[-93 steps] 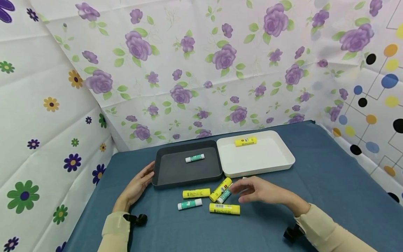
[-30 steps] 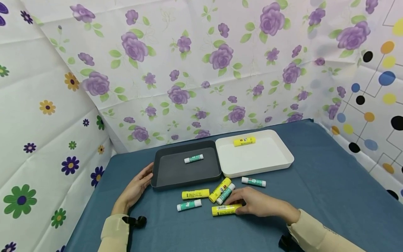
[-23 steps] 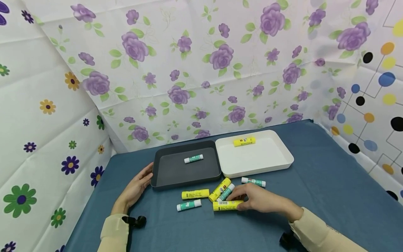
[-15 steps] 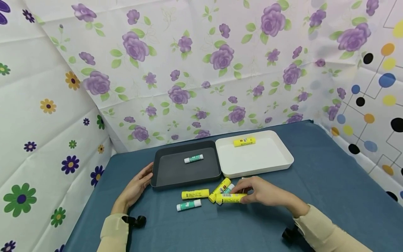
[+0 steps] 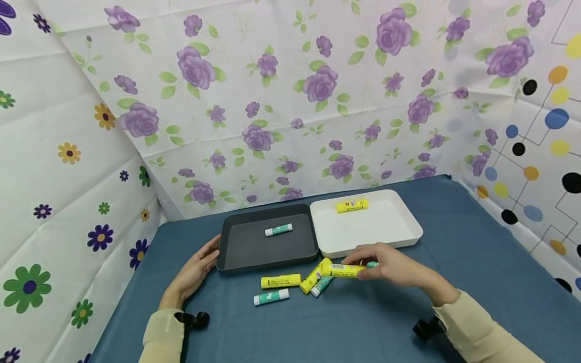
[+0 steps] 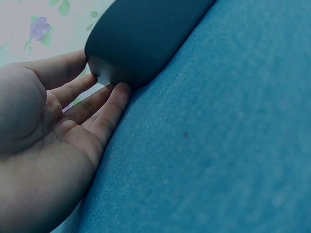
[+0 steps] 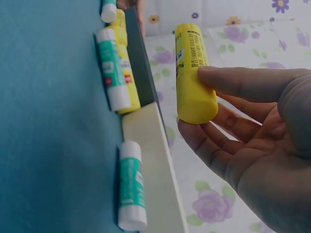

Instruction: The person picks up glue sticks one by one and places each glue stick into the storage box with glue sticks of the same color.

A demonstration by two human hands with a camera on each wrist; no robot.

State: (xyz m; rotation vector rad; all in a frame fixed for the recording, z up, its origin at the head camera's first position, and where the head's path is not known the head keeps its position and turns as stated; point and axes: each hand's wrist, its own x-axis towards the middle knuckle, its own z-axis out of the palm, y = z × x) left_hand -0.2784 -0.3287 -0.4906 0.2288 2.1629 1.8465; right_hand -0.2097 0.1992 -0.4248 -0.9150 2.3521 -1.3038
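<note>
My right hand (image 5: 386,264) pinches a yellow glue stick (image 5: 341,270) near one end. The right wrist view shows the thumb and fingertips around the glue stick (image 7: 194,73), held off the cloth. At the dark grey tray (image 5: 268,264), my left hand (image 5: 194,272) rests its fairly straight fingertips against the left side. The left wrist view shows those fingers (image 6: 114,109) touching the tray's corner (image 6: 131,53). A green-and-white glue stick (image 5: 279,230) lies in the grey tray. In the white tray (image 5: 372,229) lies a yellow glue stick (image 5: 351,205).
On the blue cloth (image 5: 254,333) before the trays lie a yellow glue stick (image 5: 280,281), a green one (image 5: 271,297), a slanted yellow one (image 5: 312,280) and a green one beside it (image 5: 321,287). Another green glue stick (image 7: 131,187) lies along the white tray's near side, mostly behind my right hand.
My right hand has gone down to the nearest yellow glue stick, gripped it, lifted it and carried it up and right toward the white tray. The left hand stays at the grey tray.
</note>
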